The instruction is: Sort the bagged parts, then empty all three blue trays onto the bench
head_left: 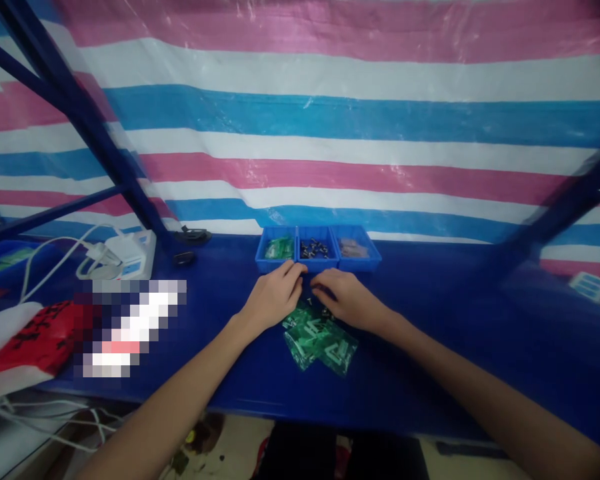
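Note:
Both hands are over the blue table, just in front of three joined blue bins. My left hand (279, 293) has its fingers bent together near the middle bin's front edge; whatever they may hold is hidden. To its right, my right hand (343, 297) is curled, its fingertips pointing left, and its grip is too small to make out. Green plastic bags (320, 341) with pale pieces inside lie below the hands, with small metal parts (326, 312) beside them. Green packets (279, 249) fill the left bin, dark metal parts (314, 250) the middle one, pinkish-brown pieces (354, 249) the right one.
On the left of the table (420, 393) are a white power strip (139, 257) with cables, a red and white bag (40, 340) and a dark object (183, 258). Blue frame posts (87, 127) rise at both sides before a striped sheet (330, 120).

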Demonstrator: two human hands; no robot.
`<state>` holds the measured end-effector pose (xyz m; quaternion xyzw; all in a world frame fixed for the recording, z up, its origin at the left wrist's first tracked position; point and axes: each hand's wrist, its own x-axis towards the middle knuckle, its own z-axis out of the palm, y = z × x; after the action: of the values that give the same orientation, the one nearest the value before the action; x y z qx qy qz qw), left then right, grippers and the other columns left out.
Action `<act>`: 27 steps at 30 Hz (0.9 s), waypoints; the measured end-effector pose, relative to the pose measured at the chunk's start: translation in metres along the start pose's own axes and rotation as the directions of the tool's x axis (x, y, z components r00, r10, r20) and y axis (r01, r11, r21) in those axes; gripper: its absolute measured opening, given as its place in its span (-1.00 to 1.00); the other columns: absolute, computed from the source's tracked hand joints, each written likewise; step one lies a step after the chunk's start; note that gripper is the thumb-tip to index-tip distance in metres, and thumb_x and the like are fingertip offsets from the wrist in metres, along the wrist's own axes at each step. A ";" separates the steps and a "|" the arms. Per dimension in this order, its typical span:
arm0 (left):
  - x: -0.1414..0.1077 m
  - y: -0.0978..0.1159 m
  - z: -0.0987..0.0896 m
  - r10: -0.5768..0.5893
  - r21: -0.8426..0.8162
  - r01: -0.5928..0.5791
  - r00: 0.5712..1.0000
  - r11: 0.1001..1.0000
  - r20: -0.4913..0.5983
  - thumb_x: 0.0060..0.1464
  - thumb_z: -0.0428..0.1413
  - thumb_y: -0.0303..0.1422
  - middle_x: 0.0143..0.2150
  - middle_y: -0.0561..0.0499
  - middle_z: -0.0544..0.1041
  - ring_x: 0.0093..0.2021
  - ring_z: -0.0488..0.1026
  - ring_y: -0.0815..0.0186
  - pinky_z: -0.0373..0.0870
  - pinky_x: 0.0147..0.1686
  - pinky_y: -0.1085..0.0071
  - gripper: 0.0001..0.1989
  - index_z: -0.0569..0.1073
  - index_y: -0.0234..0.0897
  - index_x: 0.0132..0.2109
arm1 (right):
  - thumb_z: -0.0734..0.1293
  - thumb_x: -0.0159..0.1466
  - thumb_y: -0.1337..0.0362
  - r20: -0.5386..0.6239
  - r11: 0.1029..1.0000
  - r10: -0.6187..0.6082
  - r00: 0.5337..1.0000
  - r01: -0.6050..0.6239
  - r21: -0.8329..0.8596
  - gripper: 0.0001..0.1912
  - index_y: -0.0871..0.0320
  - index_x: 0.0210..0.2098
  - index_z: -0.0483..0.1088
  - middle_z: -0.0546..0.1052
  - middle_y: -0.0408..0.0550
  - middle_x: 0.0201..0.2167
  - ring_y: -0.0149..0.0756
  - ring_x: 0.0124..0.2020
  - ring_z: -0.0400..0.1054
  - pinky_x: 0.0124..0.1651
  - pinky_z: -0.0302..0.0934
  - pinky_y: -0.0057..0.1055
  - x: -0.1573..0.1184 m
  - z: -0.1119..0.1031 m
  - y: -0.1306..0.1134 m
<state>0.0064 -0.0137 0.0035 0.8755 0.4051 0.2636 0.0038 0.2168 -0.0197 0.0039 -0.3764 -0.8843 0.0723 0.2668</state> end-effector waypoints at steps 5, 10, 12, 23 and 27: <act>0.000 -0.001 0.001 -0.031 0.018 0.030 0.999 0.999 0.010 0.38 -0.10 -0.41 -0.01 -0.04 0.47 -0.15 0.52 0.26 0.46 -0.23 0.36 -0.79 0.36 -0.20 0.06 | 0.37 0.34 0.35 0.092 0.998 0.056 0.994 -0.059 0.030 -0.92 0.21 -0.19 0.51 0.52 0.06 -0.22 -0.14 -0.10 0.40 0.01 0.27 -0.22 -0.001 0.009 -0.006; 0.000 -0.001 0.001 -0.025 0.006 0.025 0.999 1.000 0.020 0.37 -0.10 -0.42 -0.05 -0.03 0.46 -0.15 0.51 0.27 0.45 -0.22 0.37 -0.79 0.39 -0.20 0.02 | 0.37 0.33 0.38 0.108 0.994 0.082 0.991 -0.090 0.065 -0.91 0.20 -0.19 0.53 0.50 0.05 -0.22 -0.16 -0.13 0.39 -0.02 0.28 -0.24 0.000 0.008 -0.004; 0.000 -0.001 0.002 -0.020 0.002 0.020 0.999 1.000 0.036 0.37 -0.09 -0.42 -0.07 -0.02 0.46 -0.17 0.51 0.28 0.44 -0.21 0.37 -0.80 0.41 -0.20 0.00 | 0.37 0.33 0.38 0.107 0.994 0.069 0.992 -0.077 0.077 -0.92 0.19 -0.21 0.53 0.49 0.03 -0.22 -0.17 -0.13 0.38 -0.03 0.27 -0.26 -0.001 0.009 -0.004; 0.000 0.000 0.002 0.013 -0.033 -0.012 0.999 0.999 0.036 0.35 -0.07 -0.42 -0.10 -0.03 0.45 -0.18 0.49 0.28 0.45 -0.20 0.37 -0.81 0.43 -0.21 -0.04 | 0.34 0.25 0.49 -0.035 0.988 0.099 0.995 -0.094 0.125 -0.89 0.17 -0.29 0.45 0.54 -0.06 -0.35 -0.25 -0.31 0.41 -0.19 0.25 -0.32 0.000 0.008 -0.005; -0.001 0.001 0.002 0.046 -0.024 -0.045 0.998 0.999 0.050 0.34 0.00 -0.34 -0.13 -0.02 0.45 -0.17 0.49 0.27 0.45 -0.23 0.38 -0.84 0.45 -0.21 -0.04 | 0.33 0.23 0.49 -0.131 0.971 0.169 0.977 -0.142 0.193 -0.87 0.15 -0.30 0.46 0.57 -0.09 -0.39 -0.26 -0.33 0.46 -0.22 0.27 -0.35 0.001 0.005 -0.005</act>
<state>0.0077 -0.0142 0.0016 0.8906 0.3820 0.2461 0.0179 0.2103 -0.0218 0.0020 -0.4228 -0.8197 0.1457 0.3579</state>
